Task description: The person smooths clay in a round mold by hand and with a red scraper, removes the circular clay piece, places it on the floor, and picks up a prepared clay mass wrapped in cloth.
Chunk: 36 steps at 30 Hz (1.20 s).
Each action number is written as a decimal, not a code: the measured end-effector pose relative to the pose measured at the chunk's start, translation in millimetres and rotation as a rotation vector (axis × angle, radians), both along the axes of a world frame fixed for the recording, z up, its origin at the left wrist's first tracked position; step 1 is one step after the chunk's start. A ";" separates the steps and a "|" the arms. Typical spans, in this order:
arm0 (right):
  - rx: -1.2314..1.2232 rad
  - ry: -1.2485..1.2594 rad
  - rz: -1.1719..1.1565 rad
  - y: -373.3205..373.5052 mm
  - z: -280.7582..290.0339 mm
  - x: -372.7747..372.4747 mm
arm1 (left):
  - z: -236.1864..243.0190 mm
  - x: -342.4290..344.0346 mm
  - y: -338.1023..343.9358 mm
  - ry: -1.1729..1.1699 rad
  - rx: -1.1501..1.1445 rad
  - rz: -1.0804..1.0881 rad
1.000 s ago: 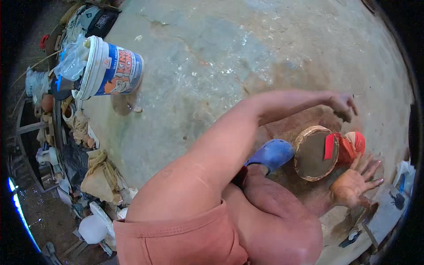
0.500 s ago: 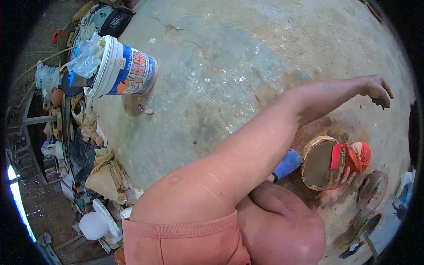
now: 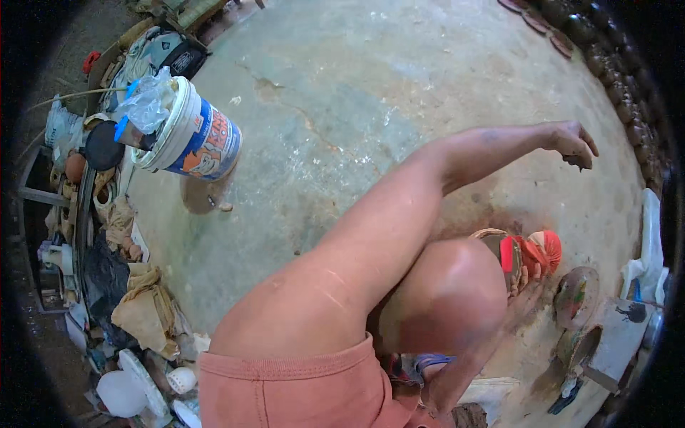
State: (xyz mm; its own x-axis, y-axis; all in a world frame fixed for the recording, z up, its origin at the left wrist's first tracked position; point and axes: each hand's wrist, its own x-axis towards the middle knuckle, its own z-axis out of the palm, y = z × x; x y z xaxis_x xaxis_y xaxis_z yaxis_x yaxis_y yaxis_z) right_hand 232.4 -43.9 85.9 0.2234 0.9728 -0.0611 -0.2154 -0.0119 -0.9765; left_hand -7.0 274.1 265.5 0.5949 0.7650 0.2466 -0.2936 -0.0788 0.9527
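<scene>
1. Tan cloth [image 3: 146, 307], crumpled, is lying at the left edge among other clutter, seemingly put aside
2. Bucket [image 3: 207, 139], white with a blue band, is standing on the floor [image 3: 321, 192], well apart from both hands; a clear plastic bag [image 3: 150, 103] is sitting over its mouth, probably parked there
3. Bent knee [image 3: 460, 285] is rising in front of the work; this low posture is presumably bringing things on the floor within reach
4. Round basin [image 3: 488, 232], tan-rimmed, is resting on the floor beyond the knee, which is hiding most of it; the visible inside is showing a dull grey-brown surface, wet or dry not certain
5. Red strip [image 3: 506, 253], flat and bright, is lying across the basin's right side, apparently continuing into the red bundle [image 3: 546, 250]
6. Right hand [image 3: 526, 280], fingers spreading, is reaching to the basin's near right edge, close to the bundle; firm contact cannot be told
7. The bundle itself, folded and round-ended, is lying just beside the basin, perhaps for easy reach
8. Left hand [image 3: 575, 145], well apart from the right, is hanging over the floor, fingers curling down with dark matter [image 3: 579, 163] beneath; gripped or merely clinging cannot be told; the arm is stretching out, perhaps to clear the basin
9. Oval dish [image 3: 575, 296], brown and smeared, is lying near the right hand, likely for handiness
</scene>
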 end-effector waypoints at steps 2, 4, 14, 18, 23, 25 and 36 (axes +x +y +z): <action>-0.001 0.217 0.074 -2.7 0.3 8.7 | 22.9 -8.0 -22.8 0.260 0.182 0.036; 0.024 -0.045 0.032 -8.5 19.2 -20.8 | 37.1 -22.7 -37.7 0.297 0.193 0.023; -0.068 -0.839 -0.137 -33.6 83.0 -59.7 | 18.1 -88.6 -100.1 0.543 0.359 -0.061; -0.158 -0.820 -0.273 -29.5 70.1 -40.1 | -40.2 -156.6 -164.4 0.335 -0.015 0.075; -0.327 -0.986 -0.173 -23.5 0.3 -6.1 | -160.8 -137.7 -241.4 0.278 -0.413 0.102; -0.180 -1.238 -0.124 -5.4 -28.1 0.5 | -201.1 -114.8 -264.2 0.288 -0.417 0.079; -0.074 -1.691 0.276 50.1 -53.8 -32.5 | -256.9 -55.9 -330.3 0.673 -0.135 0.097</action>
State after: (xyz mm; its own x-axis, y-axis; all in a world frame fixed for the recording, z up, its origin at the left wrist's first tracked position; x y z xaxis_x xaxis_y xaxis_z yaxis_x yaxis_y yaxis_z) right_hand 199.9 6.2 32.1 -0.0785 0.9969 0.0051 0.9924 0.0786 -0.0943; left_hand -62.9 -56.2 8.6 0.5127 0.8203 -0.2533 0.3668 0.0575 0.9285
